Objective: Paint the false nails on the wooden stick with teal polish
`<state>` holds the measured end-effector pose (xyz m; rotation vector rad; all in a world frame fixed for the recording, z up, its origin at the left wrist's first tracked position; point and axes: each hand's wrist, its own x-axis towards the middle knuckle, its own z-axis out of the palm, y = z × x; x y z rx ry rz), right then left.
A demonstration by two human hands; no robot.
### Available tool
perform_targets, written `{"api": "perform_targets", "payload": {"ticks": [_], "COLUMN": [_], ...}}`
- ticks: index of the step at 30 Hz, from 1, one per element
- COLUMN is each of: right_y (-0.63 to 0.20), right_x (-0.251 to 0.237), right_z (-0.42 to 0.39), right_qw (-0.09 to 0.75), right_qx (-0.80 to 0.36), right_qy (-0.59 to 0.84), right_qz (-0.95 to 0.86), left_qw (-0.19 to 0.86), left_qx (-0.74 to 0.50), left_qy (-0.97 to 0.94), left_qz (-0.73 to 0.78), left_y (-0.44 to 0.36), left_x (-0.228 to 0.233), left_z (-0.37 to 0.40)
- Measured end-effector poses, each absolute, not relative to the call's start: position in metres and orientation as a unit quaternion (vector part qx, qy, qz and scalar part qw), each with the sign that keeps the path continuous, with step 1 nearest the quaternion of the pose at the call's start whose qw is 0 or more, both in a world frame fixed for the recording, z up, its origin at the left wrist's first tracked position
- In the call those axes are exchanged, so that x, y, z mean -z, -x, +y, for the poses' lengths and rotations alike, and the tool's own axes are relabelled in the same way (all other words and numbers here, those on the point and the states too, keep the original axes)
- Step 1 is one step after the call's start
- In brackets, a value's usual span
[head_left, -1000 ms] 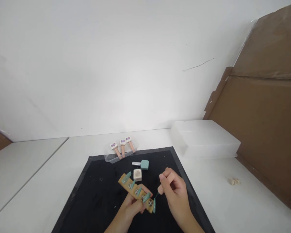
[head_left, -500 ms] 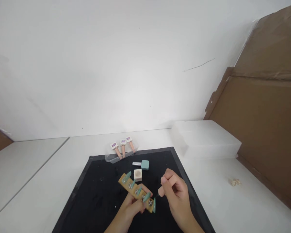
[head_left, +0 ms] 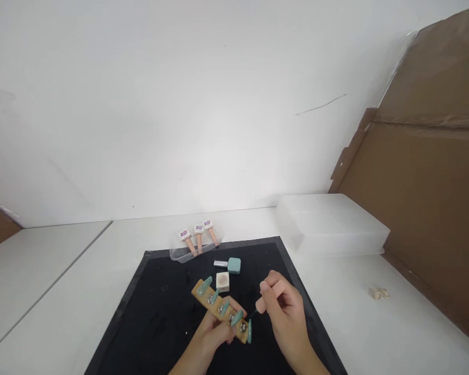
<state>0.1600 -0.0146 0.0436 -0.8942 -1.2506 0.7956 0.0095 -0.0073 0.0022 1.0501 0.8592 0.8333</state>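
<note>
Wooden holder (head_left: 220, 309), a tan strip with five teal nail tips (head_left: 236, 317) clipped along it, is up off the black mat (head_left: 156, 307), gripped from below by the left hand (head_left: 214, 333), fingers wrapped shut around its near end. It slants across the middle of the mat, far end pointing up and left. Right beside its near end, the right hand (head_left: 283, 307) is pinched closed on a pink brush cap (head_left: 266, 297), and the dark brush tip sits just at the nail nearest it; whether bristle meets nail I can't tell from here. Just beyond the holder, on the mat, stands a small cream cube (head_left: 222, 281), and past that a teal polish bottle (head_left: 229, 265) lies on its side. At the mat's far edge a clear tray (head_left: 180, 254) holds three pink bottles with white labels (head_left: 198, 237). Right of the mat, on the white table (head_left: 375, 333), sits a frosted plastic box (head_left: 330, 223), with brown cardboard (head_left: 426, 208) leaning behind it.
</note>
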Motion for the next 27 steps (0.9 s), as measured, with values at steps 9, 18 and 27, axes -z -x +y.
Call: {"api": "perform_targets", "payload": {"ticks": [9,18,27], "right_y": [-0.1606,-0.1597,-0.1593], "right_x": [-0.0453,-0.0441,-0.0451], "right_z": [-0.0157,-0.0164,-0.0155], "right_qw": [0.645,0.645,0.643], "right_qx": [-0.356,-0.373,-0.37], "right_qy": [0.386,0.373,0.38], "right_qz": [-0.555,-0.554,-0.552], "left_qw": [0.697,0.701,0.71], "left_qx": [-0.371,-0.376,-0.37], "left_qy": [-0.469,-0.467,-0.468], "left_qz": [0.396,0.385,0.375], "left_y": [-0.0084,-0.0103,-0.0094], "left_x": [-0.0091,-0.0063,-0.0025], "left_z": [-0.0109,-0.0084,-0.0073]}}
